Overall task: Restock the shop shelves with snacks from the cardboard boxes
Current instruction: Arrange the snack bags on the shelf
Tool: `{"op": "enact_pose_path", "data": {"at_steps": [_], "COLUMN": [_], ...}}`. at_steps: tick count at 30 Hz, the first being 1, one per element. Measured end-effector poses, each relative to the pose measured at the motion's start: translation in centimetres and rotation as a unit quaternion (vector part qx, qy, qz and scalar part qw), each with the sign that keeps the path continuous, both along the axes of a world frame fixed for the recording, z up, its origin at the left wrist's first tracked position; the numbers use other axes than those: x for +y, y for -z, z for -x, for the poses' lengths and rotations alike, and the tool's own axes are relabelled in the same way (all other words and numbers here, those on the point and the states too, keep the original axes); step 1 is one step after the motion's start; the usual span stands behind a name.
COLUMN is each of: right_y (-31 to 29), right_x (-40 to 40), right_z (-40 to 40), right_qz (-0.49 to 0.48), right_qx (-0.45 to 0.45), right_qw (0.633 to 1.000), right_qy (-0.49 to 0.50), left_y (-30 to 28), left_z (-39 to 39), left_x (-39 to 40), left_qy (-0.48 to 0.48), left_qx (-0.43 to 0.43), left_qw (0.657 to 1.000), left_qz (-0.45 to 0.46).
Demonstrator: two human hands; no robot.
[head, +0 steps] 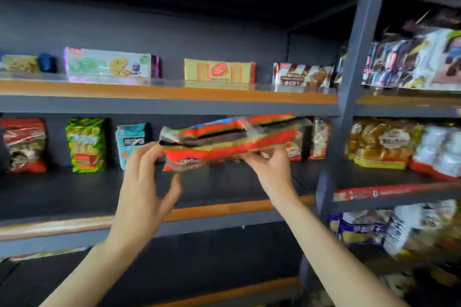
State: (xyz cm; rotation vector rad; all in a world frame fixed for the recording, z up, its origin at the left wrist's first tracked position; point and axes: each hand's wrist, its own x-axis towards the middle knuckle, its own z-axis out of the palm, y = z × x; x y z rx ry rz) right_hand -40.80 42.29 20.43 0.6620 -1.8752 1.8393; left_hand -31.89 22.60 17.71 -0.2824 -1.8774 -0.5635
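Holding a red snack packet (pixel 229 139) level before the middle shelf (pixel 219 207), right hand (pixel 272 169) gripping underneath, left hand (pixel 147 182) loosely spread at its end (restocking looks partway, with gaps left).

White Chinese characters on green-yellow bag (pixel 85 144), blurred, unreadable, white Chinese characters on teal bag (pixel 131 143), unreadable, white print on brown-white wafer pack (pixel 301 75), illegible, white print on red shelf-edge strip (pixel 374 193), illegible
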Motion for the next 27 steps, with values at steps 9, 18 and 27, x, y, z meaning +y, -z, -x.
{"op": "enact_pose_path", "data": {"at_steps": [9,18,27], "right_y": [-0.8,-0.8,4.4], "right_x": [20.5,36.9,41.8], "right_z": [4.0,8.2,15.1], "right_qz": [-0.02,0.103,0.105], "right_qx": [0.023,-0.064,-0.095], "right_qw": [0.999,0.992,0.964], "right_qy": [0.012,-0.016,0.223], "left_y": [0.8,-0.8,1.7], "left_z": [5.8,9.7,19.4], "left_x": [17.8,35.9,41.4], "left_qy": [0.082,0.149,0.184], "left_qx": [0.058,0.05,-0.295], "left_qw": [0.993,0.978,0.937], "left_qz": [-0.058,0.14,-0.024]}}
